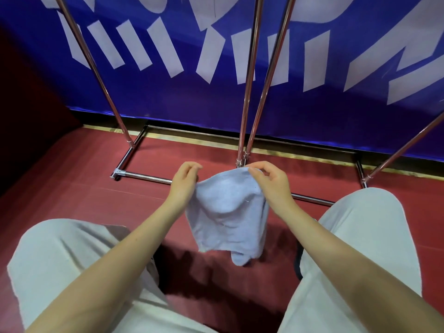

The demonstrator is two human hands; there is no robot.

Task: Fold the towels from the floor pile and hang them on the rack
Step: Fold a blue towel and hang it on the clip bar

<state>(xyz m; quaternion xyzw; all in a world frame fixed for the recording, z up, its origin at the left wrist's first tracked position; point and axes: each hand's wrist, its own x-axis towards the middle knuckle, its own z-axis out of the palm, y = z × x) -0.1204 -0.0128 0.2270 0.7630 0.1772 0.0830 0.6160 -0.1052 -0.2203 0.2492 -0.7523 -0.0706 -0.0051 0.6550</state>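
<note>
A pale blue towel [228, 212] is held up above the red floor [96, 188], pinched at its top corners by the left hand [185, 181] and the right hand [271, 181]. Both sets of fingers are curled on the cloth, and the metal rack [247, 92] is seen just beyond.

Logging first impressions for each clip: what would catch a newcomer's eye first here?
The pale blue towel hanging mid-frame, pinched along its top edge by the left hand and right hand, above the red floor. Behind it, the shiny metal rack rises against a blue banner with large white lettering.
</note>
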